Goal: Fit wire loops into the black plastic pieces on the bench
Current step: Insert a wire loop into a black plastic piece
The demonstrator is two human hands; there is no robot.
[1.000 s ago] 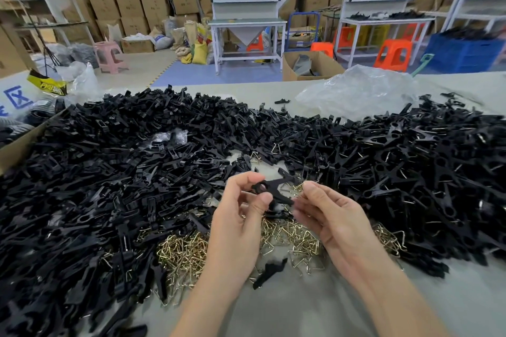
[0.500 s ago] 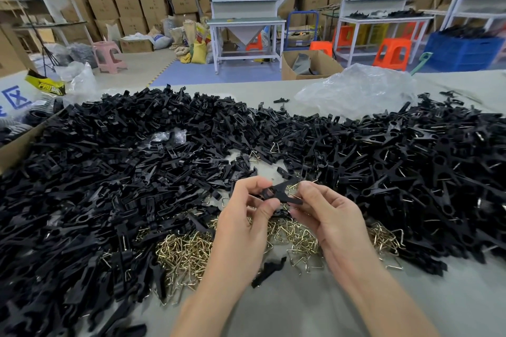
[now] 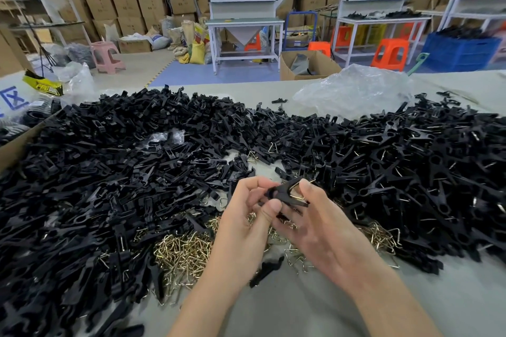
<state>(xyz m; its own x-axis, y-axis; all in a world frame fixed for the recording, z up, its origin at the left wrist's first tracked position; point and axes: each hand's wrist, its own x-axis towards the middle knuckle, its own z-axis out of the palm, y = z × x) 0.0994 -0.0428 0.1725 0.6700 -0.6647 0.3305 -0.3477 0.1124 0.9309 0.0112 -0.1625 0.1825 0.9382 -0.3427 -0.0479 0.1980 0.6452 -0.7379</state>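
Note:
My left hand [image 3: 246, 213] pinches the narrow end of a black plastic piece [image 3: 283, 191] held above the bench. A brass wire loop [image 3: 296, 191] sits in the piece's forked end. My right hand [image 3: 323, 224] touches the loop and the fork with its fingertips, the other fingers spread below. Under both hands lies a heap of loose brass wire loops [image 3: 183, 254]. A broad pile of bare black pieces [image 3: 109, 186] covers the bench's left. The pile on the right [image 3: 424, 172] holds pieces with wire showing in them.
A single black piece [image 3: 267, 269] lies on the grey bench [image 3: 301, 309] near my wrists. A crumpled clear plastic bag [image 3: 353, 90] sits at the back right. A cardboard box edge [image 3: 16, 145] borders the left. Work tables, stools and stacked cartons stand beyond the bench.
The black piece has turned in my hands and the wire loop now shows in its fork. My right hand's fingers have spread out under it.

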